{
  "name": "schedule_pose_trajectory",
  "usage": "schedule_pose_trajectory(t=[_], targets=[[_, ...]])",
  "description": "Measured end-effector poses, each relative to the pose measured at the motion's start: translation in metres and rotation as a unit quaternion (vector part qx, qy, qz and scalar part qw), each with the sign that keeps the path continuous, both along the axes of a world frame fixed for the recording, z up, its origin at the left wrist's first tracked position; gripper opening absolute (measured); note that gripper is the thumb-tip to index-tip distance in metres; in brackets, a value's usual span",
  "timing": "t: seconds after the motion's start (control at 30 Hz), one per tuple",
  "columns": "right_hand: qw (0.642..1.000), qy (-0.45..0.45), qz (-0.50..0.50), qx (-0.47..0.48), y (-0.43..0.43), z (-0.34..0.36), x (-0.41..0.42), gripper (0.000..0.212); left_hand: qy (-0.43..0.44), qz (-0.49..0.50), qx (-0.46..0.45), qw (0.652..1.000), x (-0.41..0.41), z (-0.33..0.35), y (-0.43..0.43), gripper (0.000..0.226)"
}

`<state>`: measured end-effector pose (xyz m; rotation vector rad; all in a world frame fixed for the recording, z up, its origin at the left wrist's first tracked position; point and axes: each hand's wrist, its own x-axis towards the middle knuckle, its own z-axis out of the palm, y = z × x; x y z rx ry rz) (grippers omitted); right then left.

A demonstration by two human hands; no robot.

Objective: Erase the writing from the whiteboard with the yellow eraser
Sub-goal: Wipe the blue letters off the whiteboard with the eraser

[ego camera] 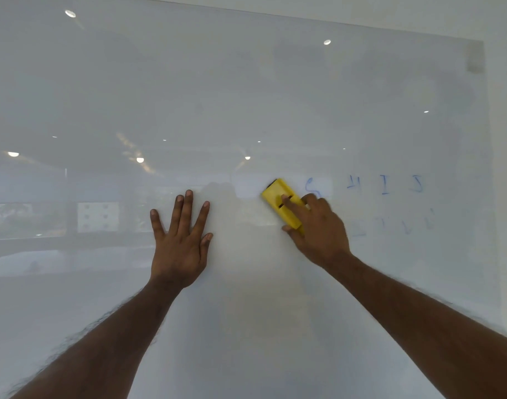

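Held in the right hand (pixel 318 226) grip is the yellow eraser (pixel 282 203), just right of frame centre: index finger laid along its back, thumb at the lower edge, remaining fingers wrapped on the far side. Its face is pressed flat to the whiteboard (pixel 246 96), long axis tilted toward upper left.

Left hand (pixel 180 243) is seen spread wide, palm flat on the board left of centre, holding nothing; judged to be bracing.

Progress: left and centre of the board are seen free of marks, only glossy reflections of ceiling lights and windows there. Blue writing (pixel 384 185) is left at right of centre: a curved character just beside the eraser's right side, then three more characters in a row running toward the right edge. Below that row a fainter line of marks (pixel 404 223) is visible, smudged or half wiped, cannot be told which. Task is judged partly done; the right-side rows remain.

Pose: both forearms are extended up from the bottom corners of the frame. Right wrist is angled inward, so a stroke rightward across the remaining row is judged likely.
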<state>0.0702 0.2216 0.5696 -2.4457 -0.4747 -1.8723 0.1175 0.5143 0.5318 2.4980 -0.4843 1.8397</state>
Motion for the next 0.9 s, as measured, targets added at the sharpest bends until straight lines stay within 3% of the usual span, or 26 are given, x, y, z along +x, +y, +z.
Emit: schedule_pose_trajectory(t=[0.07, 0.13, 0.17, 0.27, 0.33, 0.4, 0.53, 0.6, 0.77, 0.83, 0.9], targets=[[0.993, 0.01, 0.005, -0.121, -0.003, -0.007, -0.001, 0.058, 0.0, 0.009, -0.003, 1.0, 0.0, 0.0, 0.0, 0.066], [0.987, 0.005, -0.003, -0.162, -0.011, 0.002, -0.001, 0.059, 0.002, 0.018, -0.006, 1.0, 0.0, 0.0, 0.001, 0.069], [0.991, -0.002, -0.011, -0.13, -0.015, 0.012, -0.001, 0.059, 0.004, 0.019, -0.005, 1.0, 0.0, 0.0, 0.001, 0.069], [0.996, -0.005, -0.031, 0.079, -0.024, 0.039, 0.002, 0.056, 0.01, 0.02, -0.006, 1.0, -0.001, 0.0, -0.001, 0.07], [0.99, 0.002, -0.028, 0.142, -0.017, 0.037, 0.001, 0.056, 0.007, 0.02, -0.008, 1.0, -0.001, -0.001, -0.001, 0.071], [0.997, 0.003, -0.001, 0.082, 0.001, 0.017, -0.002, 0.057, 0.007, 0.018, -0.012, 1.0, -0.001, -0.001, -0.001, 0.072], [0.99, 0.024, 0.027, -0.133, 0.017, -0.028, -0.004, 0.059, 0.015, 0.024, -0.017, 0.999, -0.001, 0.0, -0.002, 0.074], [0.992, 0.015, 0.013, -0.127, 0.007, -0.019, -0.003, 0.059, 0.018, 0.025, -0.016, 0.999, -0.002, 0.0, -0.002, 0.074], [0.997, -0.007, -0.013, 0.079, -0.013, 0.026, -0.001, 0.056, 0.017, 0.025, -0.015, 0.999, -0.001, -0.001, -0.002, 0.073], [0.998, -0.006, -0.005, 0.055, -0.004, 0.019, -0.002, 0.057, 0.018, 0.023, -0.019, 0.999, -0.002, -0.001, -0.003, 0.073], [0.999, 0.001, 0.002, -0.047, 0.007, -0.002, -0.004, 0.058, 0.017, 0.021, -0.021, 0.999, -0.002, -0.002, -0.003, 0.073]])
